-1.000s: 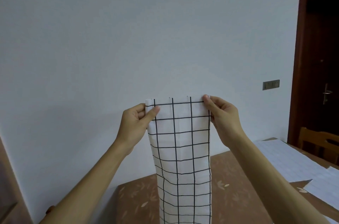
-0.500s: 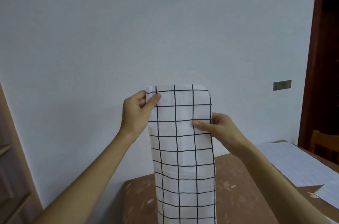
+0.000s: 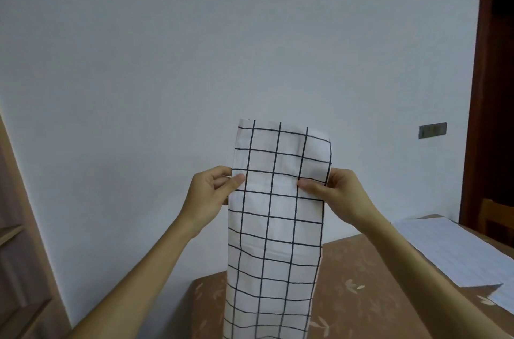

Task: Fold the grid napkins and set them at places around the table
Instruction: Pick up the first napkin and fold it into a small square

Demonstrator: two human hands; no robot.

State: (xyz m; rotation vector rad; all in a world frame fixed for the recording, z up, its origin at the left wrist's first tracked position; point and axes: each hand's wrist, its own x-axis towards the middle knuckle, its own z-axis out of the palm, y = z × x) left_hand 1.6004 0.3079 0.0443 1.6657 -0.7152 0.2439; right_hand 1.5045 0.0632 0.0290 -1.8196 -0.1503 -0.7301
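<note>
A white napkin with a black grid hangs upright in front of me as a long narrow folded strip, its lower end running out of the frame's bottom. My left hand pinches its left edge, thumb on the front, a couple of grid rows below the top. At the same height my right hand pinches the right edge with the thumb across the front. The top of the strip stands free above both hands.
A brown table with a leaf pattern lies below the napkin. Pale grid cloths are spread on its right side. A dark door and a wooden chair back are at the right, a wooden shelf at the left.
Both hands have slid down from the napkin's top corners, the right one first, then the left. The top edge now stands free above them.
</note>
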